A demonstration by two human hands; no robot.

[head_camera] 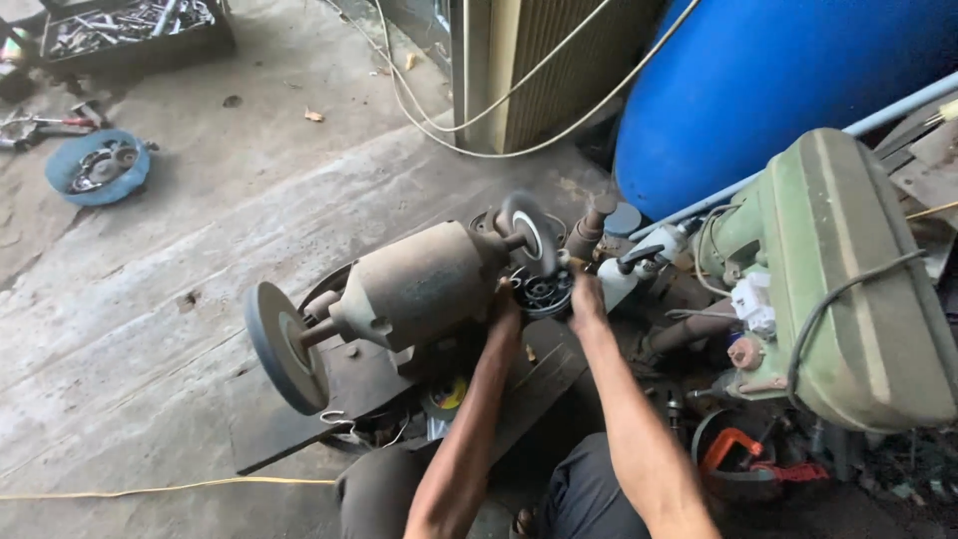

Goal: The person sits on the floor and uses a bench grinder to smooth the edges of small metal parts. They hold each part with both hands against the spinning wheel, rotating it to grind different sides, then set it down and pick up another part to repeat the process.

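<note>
While both of my hands crowd the far end of the bench grinder (419, 284), my left hand (504, 311) presses against the motor housing just under the shaft, seemingly to steady the machine; whether those fingers are curled or flat I cannot tell, since the hand is seen from behind. My right hand (587, 297) reaches just beside it, fingers bent down onto a round metal part (544, 291) with ribs or spokes that sits right under the far grinding wheel (529, 232); they appear to close on its rim, though the grip itself is hidden.

That round part lies near the far edge of the dark steel plate (349, 399) carrying the grinder, its open face turned up toward me and slightly left. The grinder's long axis runs from the near grey wheel (279, 344) at the plate's left edge, up and rightward to the far wheel, so the shaft points toward the blue drum (778, 80). A green drill press (848, 279) stands close on my right, and a blue dish of parts (98, 168) lies well apart on the concrete floor (150, 329).
</note>
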